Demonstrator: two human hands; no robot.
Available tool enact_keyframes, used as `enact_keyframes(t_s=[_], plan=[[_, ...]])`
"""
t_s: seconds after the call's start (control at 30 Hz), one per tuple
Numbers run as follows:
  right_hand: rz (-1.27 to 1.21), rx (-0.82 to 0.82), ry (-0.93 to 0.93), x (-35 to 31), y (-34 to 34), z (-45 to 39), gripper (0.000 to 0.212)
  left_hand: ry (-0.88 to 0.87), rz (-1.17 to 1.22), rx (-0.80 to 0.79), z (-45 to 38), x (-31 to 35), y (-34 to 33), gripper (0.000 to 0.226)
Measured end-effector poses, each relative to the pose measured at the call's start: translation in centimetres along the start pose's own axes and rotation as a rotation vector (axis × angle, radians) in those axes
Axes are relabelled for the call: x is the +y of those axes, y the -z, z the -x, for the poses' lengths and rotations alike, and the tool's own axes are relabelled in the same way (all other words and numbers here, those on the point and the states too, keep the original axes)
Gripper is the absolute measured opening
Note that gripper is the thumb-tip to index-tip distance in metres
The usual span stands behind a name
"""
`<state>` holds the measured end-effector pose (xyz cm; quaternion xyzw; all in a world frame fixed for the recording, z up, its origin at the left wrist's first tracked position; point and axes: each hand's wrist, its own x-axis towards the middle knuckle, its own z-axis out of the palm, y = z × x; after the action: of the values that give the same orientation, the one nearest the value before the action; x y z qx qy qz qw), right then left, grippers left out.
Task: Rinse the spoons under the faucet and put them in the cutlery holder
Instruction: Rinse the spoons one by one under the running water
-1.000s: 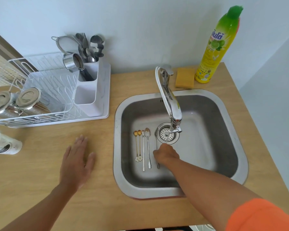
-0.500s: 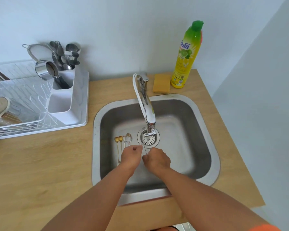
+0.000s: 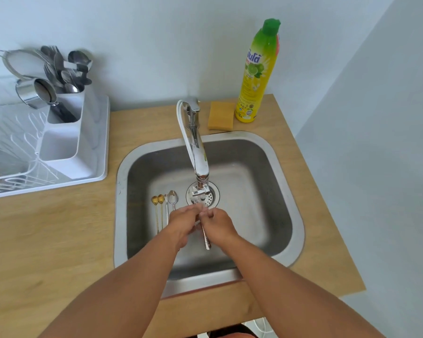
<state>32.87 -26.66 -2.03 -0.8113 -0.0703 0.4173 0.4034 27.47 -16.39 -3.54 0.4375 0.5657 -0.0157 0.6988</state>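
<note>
**Inspector A:** What is recorded at the sink [image 3: 296,211]?

**Inspector B:** Both hands are held together over the basin, just below the faucet [image 3: 197,152] spout. A silver spoon [image 3: 206,237] is gripped between them: the left hand [image 3: 182,222] is closed around its upper part, and the right hand [image 3: 217,224] is pinched on it from the other side. The handle is seen pointing down towards the near wall of the sink. Running water cannot be made out.

**Inspector A:** And the remaining spoons?

**Inspector B:** 4 are counted on the sink floor, left of the drain [image 3: 209,195]: 2 gold spoons [image 3: 158,213] and 2 silver spoons [image 3: 172,200], laid side by side, their handles partly hidden by the left hand.

**Inspector A:** The cutlery holder?

**Inspector B:** The cutlery holder [image 3: 70,135] is noted on the dish rack [image 3: 100,154], at the left of the tabletop [image 3: 47,240]. Its far compartment is filled with utensils. A sponge [image 3: 220,115] and a detergent bottle [image 3: 257,76] are stood behind the sink.
</note>
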Motion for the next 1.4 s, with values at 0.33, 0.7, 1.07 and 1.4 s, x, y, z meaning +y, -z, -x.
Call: enact_keyframes(t_s=[0.33, 0.7, 1.07, 1.4], plan=[[-0.393, -0.161, -0.259, -3.8, 0.1, -2.7, 0.016, 0.09, 0.067, -0.143, 0.3, 0.4, 1.5, 0.02], [-0.555, -0.228, -0.29, -3.2, 1.0, -1.6, 0.023, 0.043, 0.256, -0.02, -1.3, 0.9, -0.2, 0.018], [-0.135, -0.088, -0.08, -2.4, 0.7, -2.5, 0.029, 0.015, 0.228, -0.002, -1.2, 0.3, -0.4, 0.016], [0.002, -0.014, 0.014, -0.9, 0.4, -1.1, 0.031, -0.309, -0.151, 0.12, -1.3, 0.3, -1.0, 0.016]])
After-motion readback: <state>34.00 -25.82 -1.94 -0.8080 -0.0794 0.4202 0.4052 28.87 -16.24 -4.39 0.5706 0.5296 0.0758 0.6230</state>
